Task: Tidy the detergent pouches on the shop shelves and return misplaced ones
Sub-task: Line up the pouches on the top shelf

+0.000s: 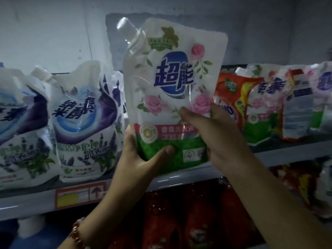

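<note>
A white detergent pouch with pink roses, a blue logo, a green bottom and a clear spout at its top left stands upright in front of the shelf. My left hand grips its lower left corner, thumb across the green band. My right hand holds its lower right side, fingers on the front. The pouch's base sits about level with the shelf edge; whether it rests on the shelf I cannot tell.
Lavender-print white pouches stand to the left on the same shelf. An orange-red pouch and more rose pouches stand to the right. Red pouches fill the shelf below. A price label is on the shelf edge.
</note>
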A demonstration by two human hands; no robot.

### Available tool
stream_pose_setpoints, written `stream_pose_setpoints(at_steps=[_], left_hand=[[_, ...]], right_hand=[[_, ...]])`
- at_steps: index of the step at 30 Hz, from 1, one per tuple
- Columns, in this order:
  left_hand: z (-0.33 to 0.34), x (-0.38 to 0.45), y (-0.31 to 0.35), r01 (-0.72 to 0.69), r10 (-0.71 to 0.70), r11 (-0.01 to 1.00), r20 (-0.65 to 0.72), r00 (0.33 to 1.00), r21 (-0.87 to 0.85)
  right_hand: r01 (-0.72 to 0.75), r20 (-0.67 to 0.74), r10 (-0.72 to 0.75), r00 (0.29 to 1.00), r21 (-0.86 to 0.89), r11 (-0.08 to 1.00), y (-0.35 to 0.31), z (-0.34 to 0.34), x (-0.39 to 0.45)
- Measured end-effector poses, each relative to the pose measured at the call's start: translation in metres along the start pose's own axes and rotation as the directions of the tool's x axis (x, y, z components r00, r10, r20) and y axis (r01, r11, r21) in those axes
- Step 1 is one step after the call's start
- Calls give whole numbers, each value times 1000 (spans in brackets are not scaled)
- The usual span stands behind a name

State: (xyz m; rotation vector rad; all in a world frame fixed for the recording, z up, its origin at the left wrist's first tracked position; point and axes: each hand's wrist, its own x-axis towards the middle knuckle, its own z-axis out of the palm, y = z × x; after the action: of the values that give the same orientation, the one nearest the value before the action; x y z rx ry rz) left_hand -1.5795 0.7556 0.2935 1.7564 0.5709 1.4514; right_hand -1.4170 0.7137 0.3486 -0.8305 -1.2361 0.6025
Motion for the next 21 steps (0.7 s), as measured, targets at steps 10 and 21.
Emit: stream_pose_setpoints(at_steps=[10, 21], left_hand=[[101, -90, -42, 507, -231, 746, 546, 805, -432], [111, -219, -93, 800, -269, 599, 932, 242, -36]], right_hand=[[-494, -288, 485, 826, 46, 868, 13, -95, -160], [-379, -670, 646, 364, 527, 761, 85, -66, -372]])
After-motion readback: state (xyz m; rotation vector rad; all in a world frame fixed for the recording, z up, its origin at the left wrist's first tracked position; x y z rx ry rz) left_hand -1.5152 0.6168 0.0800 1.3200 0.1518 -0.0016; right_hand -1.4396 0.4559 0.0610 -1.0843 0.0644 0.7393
